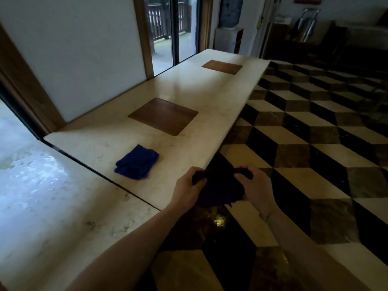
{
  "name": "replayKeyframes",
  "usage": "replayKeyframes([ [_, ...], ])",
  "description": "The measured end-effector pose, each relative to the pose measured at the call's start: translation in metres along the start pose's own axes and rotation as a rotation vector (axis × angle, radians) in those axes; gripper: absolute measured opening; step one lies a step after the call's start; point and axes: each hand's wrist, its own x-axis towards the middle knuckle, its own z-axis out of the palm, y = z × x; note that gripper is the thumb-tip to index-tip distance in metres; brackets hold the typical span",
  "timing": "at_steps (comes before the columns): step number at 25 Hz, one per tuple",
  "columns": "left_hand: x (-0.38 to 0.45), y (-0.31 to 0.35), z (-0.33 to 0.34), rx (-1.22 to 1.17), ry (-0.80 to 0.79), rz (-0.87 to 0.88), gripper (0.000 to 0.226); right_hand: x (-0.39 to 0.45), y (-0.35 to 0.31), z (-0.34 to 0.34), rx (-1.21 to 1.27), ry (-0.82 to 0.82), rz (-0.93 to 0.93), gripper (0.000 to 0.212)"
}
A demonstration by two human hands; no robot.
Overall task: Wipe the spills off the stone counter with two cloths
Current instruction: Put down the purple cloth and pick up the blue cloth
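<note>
A long pale stone counter [210, 95] runs away from me toward the glass doors. A folded blue cloth [136, 162] lies on it near the front, by itself. Just off the counter's front edge, over the floor, my left hand [186, 189] and my right hand [255, 185] both grip a second, dark blue cloth [220, 190], which hangs bunched between them. Faint dark marks show on the stone near the folded cloth and by the near seam.
Two brown wooden inlays [163, 115] [222, 66] are set flush in the counter top. A dark seam [100, 175] divides the counter from a nearer slab at the left. A chequered tile floor [315, 143] lies to the right. A water dispenser [227, 28] stands beyond the far end.
</note>
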Motion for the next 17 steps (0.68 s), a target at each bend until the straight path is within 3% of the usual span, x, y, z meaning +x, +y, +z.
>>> replayKeyframes([
  [4,0.030,-0.007,0.004,-0.023,0.115,-0.093,0.014,0.062,0.003,0.014,-0.045,-0.109,-0.093,0.014],
  [9,0.056,-0.041,-0.024,-0.052,0.307,-0.233,0.013,0.129,-0.005,0.078,-0.091,-0.347,-0.160,0.009],
  [14,0.074,-0.088,-0.059,-0.119,0.522,-0.379,0.011,0.182,-0.021,0.163,-0.169,-0.677,-0.209,0.010],
  [17,0.076,-0.106,-0.069,-0.172,0.572,-0.474,0.011,0.204,-0.028,0.198,-0.203,-0.856,-0.176,0.011],
])
